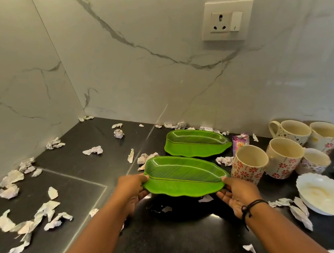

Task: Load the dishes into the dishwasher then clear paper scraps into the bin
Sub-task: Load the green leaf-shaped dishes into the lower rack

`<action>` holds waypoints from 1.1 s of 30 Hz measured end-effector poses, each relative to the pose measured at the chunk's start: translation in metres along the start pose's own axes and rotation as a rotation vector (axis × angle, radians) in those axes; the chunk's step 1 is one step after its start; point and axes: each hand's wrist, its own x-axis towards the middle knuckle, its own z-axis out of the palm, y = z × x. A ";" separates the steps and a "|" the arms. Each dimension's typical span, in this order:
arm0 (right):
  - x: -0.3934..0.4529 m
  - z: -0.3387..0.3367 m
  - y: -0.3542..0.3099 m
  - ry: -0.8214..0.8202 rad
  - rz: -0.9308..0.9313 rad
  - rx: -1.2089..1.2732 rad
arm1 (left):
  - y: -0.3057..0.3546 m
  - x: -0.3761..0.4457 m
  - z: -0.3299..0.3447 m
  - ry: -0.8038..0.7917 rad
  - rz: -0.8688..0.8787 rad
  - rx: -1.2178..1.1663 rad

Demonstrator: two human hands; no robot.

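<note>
Leaf plate [185, 177] pinched at both ends by left hand [130, 188] and right hand [238, 191], above black counter [178, 242], mugs [251, 165] just right, paper scraps [51, 209] left.

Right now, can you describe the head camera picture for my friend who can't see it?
Two hands, the left hand and right hand, hold a green leaf-shaped plate by its ends above a black counter. A second leaf plate lies behind, mugs and a white bowl stand to the right, and crumpled paper scraps lie everywhere.

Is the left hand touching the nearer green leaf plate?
Touching. The head view shows the left hand gripping the plate's left tip, thumb on top.
</note>
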 end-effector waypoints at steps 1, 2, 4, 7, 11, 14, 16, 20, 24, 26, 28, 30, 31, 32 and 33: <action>-0.009 -0.002 0.000 -0.015 -0.011 0.020 | 0.003 -0.013 -0.004 -0.027 0.002 -0.026; -0.021 -0.004 0.000 -0.031 -0.021 0.040 | 0.006 -0.025 -0.008 -0.059 0.005 -0.051; -0.042 -0.010 0.000 -0.074 -0.029 0.047 | 0.015 -0.049 -0.014 -0.154 -0.002 -0.122; -0.074 -0.025 0.000 -0.119 -0.096 0.029 | 0.022 -0.091 -0.011 -0.333 -0.028 -0.184; -0.119 -0.048 0.005 -0.150 -0.196 0.001 | 0.005 -0.147 0.016 -0.616 -0.065 -0.170; -0.157 -0.080 0.005 -0.115 -0.310 0.017 | -0.022 -0.183 0.041 -0.722 -0.098 -0.180; -0.182 -0.115 0.005 -0.054 -0.407 0.007 | -0.040 -0.206 0.056 -0.803 -0.138 -0.154; -0.237 -0.197 0.008 0.084 -0.516 -0.098 | -0.078 -0.249 0.084 -0.985 -0.226 -0.053; -0.285 -0.277 0.013 0.195 -0.534 -0.214 | -0.109 -0.281 0.119 -1.099 -0.263 0.002; -0.306 -0.316 0.020 0.257 -0.546 -0.221 | -0.126 -0.303 0.142 -1.179 -0.235 0.085; -0.324 -0.356 0.031 0.302 -0.545 -0.214 | -0.148 -0.336 0.170 -1.259 -0.225 0.175; -0.343 -0.394 0.044 0.371 -0.550 -0.221 | -0.175 -0.371 0.201 -1.290 -0.215 0.226; -0.355 -0.418 0.049 0.414 -0.554 -0.228 | -0.192 -0.391 0.219 -1.296 -0.207 0.263; -0.364 -0.440 0.055 0.446 -0.561 -0.236 | -0.209 -0.406 0.236 -1.289 -0.176 0.296; -0.366 -0.451 0.058 0.468 -0.560 -0.265 | -0.216 -0.413 0.243 -1.285 -0.122 0.310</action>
